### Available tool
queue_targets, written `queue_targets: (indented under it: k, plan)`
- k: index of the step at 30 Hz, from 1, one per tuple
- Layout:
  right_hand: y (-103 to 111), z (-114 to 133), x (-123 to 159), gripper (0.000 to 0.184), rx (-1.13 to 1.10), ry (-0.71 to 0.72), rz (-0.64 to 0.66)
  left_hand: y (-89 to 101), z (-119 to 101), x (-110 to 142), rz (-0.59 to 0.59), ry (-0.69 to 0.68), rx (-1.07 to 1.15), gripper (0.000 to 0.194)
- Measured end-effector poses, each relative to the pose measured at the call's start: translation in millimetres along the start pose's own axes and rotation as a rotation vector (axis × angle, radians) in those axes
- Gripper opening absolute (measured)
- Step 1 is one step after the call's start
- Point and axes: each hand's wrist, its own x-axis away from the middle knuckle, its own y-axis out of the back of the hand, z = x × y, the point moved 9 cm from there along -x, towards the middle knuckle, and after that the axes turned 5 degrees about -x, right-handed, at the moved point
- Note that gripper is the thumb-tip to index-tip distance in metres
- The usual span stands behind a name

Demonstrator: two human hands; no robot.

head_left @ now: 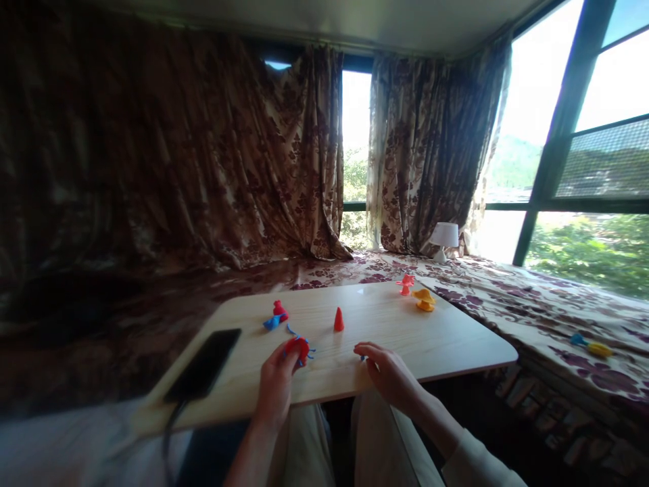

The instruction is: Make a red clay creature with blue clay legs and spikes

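Note:
My left hand (275,380) is closed on a round red toy piece (298,350) above the near part of the table. Thin blue prongs stick out around that piece, and one longer blue strip rises at its upper left. My right hand (384,373) is over the table's near edge, fingers bent and together at a small dark blue piece (362,357) that shows under the fingertips. Beyond the hands a red cone (339,320) stands upright. A blue toy piece (272,322) lies against a crimson toy piece (280,310) past my left hand.
The light wooden table (385,311) also bears a pink figure (405,284), a yellow mushroom-shaped toy (424,299) and a black phone-like device (203,364) with a cable (171,423). At right, a blue-and-yellow toy (598,348) and a white lamp (445,237) are on the flowered cloth.

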Motion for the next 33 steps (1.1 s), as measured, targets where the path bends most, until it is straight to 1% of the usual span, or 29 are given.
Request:
queue_targets:
  k: [2,6,8,11,13,15,18,20,24,26,30,33]
  plan:
    - [0.2,-3.3,-1.2,0.043,0.023,-0.018,0.001,-1.1,-0.9,0.4,0.016,-0.009,0.002,0.030]
    - [0.3,-10.1,-4.0,0.031,0.123,-0.091,0.062,-1.3,-1.2,1.6,0.025,-0.013,-0.006,0.028]
    - [1.2,-12.1,-8.4,0.028,0.152,-0.116,0.072,-2.1,-1.5,2.1,0.029,-0.013,-0.010,0.027]
    - [1.3,-15.2,-18.9,0.027,0.108,-0.171,0.037,-4.0,-3.7,3.0,0.032,-0.017,-0.008,0.028]
    - [-2.7,-16.5,-26.6,0.026,0.056,-0.207,0.022,-4.8,-5.2,3.6,0.028,-0.016,-0.004,0.029]
    - [-9.0,-13.9,-33.5,0.026,0.031,-0.201,0.028,-5.0,-6.1,4.0,0.023,-0.013,-0.002,0.029]
    - [-15.3,-5.9,-39.2,0.029,0.049,-0.143,0.031,-5.2,-6.2,3.9,0.026,-0.013,-0.004,0.028]
    - [-18.2,-2.5,-39.5,0.029,0.073,-0.125,0.037,-5.3,-6.3,3.6,0.033,-0.022,-0.008,0.026]
    - [-25.0,-0.4,-38.7,0.027,0.092,-0.111,0.090,-4.2,-6.2,4.0,0.031,-0.026,-0.009,0.026]
    - [-24.9,-2.6,-39.1,0.026,0.059,-0.127,0.092,-4.2,-6.7,4.8,0.027,-0.019,-0.013,0.025]
    - [-20.8,-4.9,-36.8,0.022,-0.087,-0.187,0.055,-5.6,-8.8,5.7,0.025,-0.013,-0.022,0.024]
    - [-23.2,8.2,-31.7,0.023,-0.026,-0.129,0.111,-6.0,-9.3,5.2,0.027,-0.019,-0.023,0.025]
